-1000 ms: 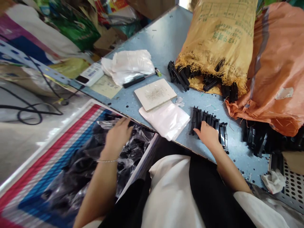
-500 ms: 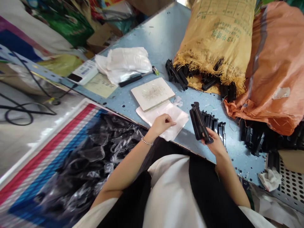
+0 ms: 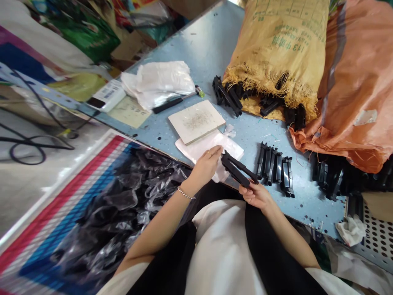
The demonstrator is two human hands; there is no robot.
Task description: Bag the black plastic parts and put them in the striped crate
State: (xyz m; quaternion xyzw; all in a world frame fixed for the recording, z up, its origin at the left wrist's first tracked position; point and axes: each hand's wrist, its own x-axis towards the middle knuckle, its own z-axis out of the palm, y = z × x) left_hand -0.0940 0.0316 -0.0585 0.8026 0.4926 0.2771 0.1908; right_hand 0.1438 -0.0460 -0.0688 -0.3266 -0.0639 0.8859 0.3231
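My right hand (image 3: 256, 196) grips one end of a long black plastic part (image 3: 239, 169), made of two parallel bars. The part's far end points up and left, close to the fingers of my left hand (image 3: 207, 166). That left hand, with a ring and a beaded bracelet, is closed at the edge of a thin clear plastic bag (image 3: 231, 145); its thumb is hidden. Several bags lie stacked there, partly under a pale rectangular block (image 3: 197, 121). Just right of my right hand, several similar black parts (image 3: 270, 164) stand in a row on the blue table (image 3: 211, 45).
A yellow woven sack (image 3: 279, 49) spills black parts at the back; an orange sack (image 3: 356, 90) stands beside it. White bag bundles (image 3: 164, 78), a black-handled tool (image 3: 168, 105) and a white device (image 3: 107, 95) lie left. Below is a striped crate (image 3: 73, 188) holding bagged black parts.
My right hand has brought the black part left and down, away from the row, and tilted it toward the bags. My left hand has turned, its knuckles now facing up, over the bag.
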